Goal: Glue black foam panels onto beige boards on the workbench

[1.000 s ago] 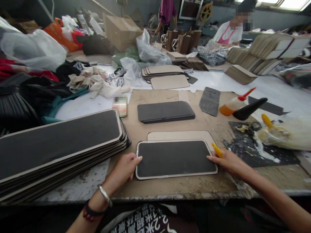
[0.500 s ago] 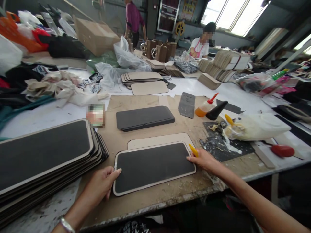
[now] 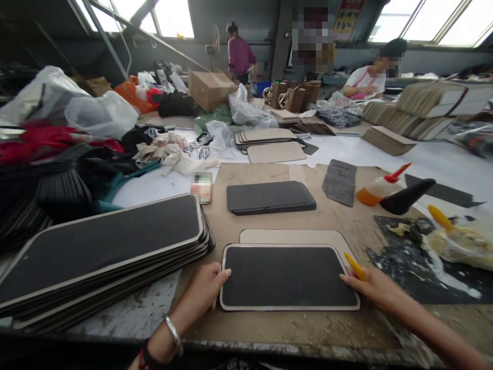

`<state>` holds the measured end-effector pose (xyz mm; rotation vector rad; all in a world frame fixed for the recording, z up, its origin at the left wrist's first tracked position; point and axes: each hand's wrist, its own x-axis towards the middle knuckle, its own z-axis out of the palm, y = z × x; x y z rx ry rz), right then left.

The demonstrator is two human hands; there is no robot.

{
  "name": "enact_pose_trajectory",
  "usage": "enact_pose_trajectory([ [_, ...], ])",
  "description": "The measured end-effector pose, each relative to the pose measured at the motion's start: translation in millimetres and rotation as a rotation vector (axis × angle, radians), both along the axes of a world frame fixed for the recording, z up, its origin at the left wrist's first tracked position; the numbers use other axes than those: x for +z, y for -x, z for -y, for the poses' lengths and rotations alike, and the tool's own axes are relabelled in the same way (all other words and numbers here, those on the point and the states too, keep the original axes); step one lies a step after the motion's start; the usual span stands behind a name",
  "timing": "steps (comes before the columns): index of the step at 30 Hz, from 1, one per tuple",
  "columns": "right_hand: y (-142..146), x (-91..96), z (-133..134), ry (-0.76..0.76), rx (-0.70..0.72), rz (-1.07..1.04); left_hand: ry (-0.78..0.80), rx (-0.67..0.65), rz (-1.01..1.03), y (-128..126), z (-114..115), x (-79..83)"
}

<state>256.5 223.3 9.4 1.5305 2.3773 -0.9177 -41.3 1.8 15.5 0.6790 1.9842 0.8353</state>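
A dark rounded rectangular panel with a pale border (image 3: 288, 277) is held at its two short ends in front of me. My left hand (image 3: 211, 282) grips the left end, thumb on top. At the right end, my right hand (image 3: 370, 285) pinches the edge while also keeping a small yellow tool (image 3: 355, 267) that points up from the fingers; its far end is hidden. Just behind the panel, and partly covered by it, lies a beige board (image 3: 292, 236). Farther back sits a short stack of dark grey sheets (image 3: 269, 196).
Left of me is a tall stack of similar bordered panels (image 3: 115, 246). To the right are a glue bottle with a red tip (image 3: 377, 190), a black cone-shaped object (image 3: 406, 198) and a glue-smeared dark sheet (image 3: 416, 267). Two people work beyond the table.
My view has turned left, so everything sits farther right in the picture. Both hands still hold the panel, which now looks more level with the table's front edge.
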Motion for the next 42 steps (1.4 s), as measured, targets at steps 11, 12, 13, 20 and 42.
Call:
enact_pose_trajectory([
  [11, 0, 0.9, -1, -0.013, 0.003, 0.014, 0.021, -0.003, -0.047, -1, -1, -3.4],
  [12, 1, 2.0, 0, -0.024, -0.002, 0.019, 0.020, -0.006, -0.058, -1, 0, -4.1],
  [13, 2, 3.5, 1, -0.035, -0.005, 0.026, 0.019, -0.009, -0.072, -1, 1, -4.8],
  [20, 14, 19.0, 12, -0.089, 0.011, 0.111, 0.001, -0.047, -0.135, 1, 4, -6.7],
  [42, -3, 78.4, 27, -0.335, -0.124, -0.021, -0.212, 0.064, -0.365, -14, 25, 36.2],
])
